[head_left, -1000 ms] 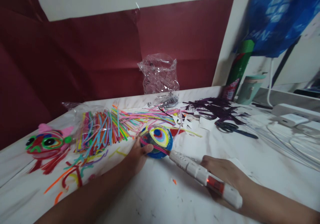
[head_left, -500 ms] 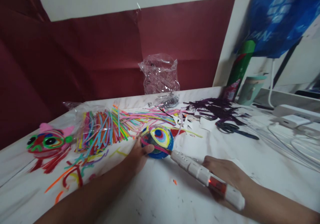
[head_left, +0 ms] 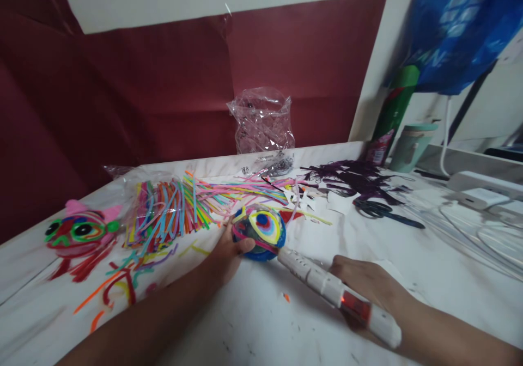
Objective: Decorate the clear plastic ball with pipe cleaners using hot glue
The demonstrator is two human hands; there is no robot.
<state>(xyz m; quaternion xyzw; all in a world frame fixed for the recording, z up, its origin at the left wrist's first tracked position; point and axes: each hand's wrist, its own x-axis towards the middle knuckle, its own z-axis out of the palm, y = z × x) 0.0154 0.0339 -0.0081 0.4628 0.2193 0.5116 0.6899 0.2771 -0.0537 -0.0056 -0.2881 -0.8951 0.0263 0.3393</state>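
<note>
My left hand [head_left: 226, 251] is closed on a round ball [head_left: 260, 231] wrapped in coloured strips, with a yellow, blue and red eye pattern on it, and holds it on the white table [head_left: 253, 322]. My right hand [head_left: 368, 287] is wrapped round a white pen-shaped tool [head_left: 333, 290] with a red lit section. The tool's tip points at the lower right side of the ball, close to its blue base. A pile of coloured pipe cleaners [head_left: 180, 205] lies just behind my left hand.
A pink and red cat-like figure [head_left: 79, 234] lies at the left, loose pipe-cleaner pieces [head_left: 118, 284] near it. A crumpled clear bag [head_left: 263, 120] stands at the back. Dark purple scraps [head_left: 353, 176], scissors [head_left: 382, 212], a green can [head_left: 390, 115], a teal cup [head_left: 411, 145] and white cables [head_left: 469, 219] fill the right.
The ball has turned slightly in my left hand, its eye pattern now facing more toward me. The tool's tip has dropped a little toward the ball's base.
</note>
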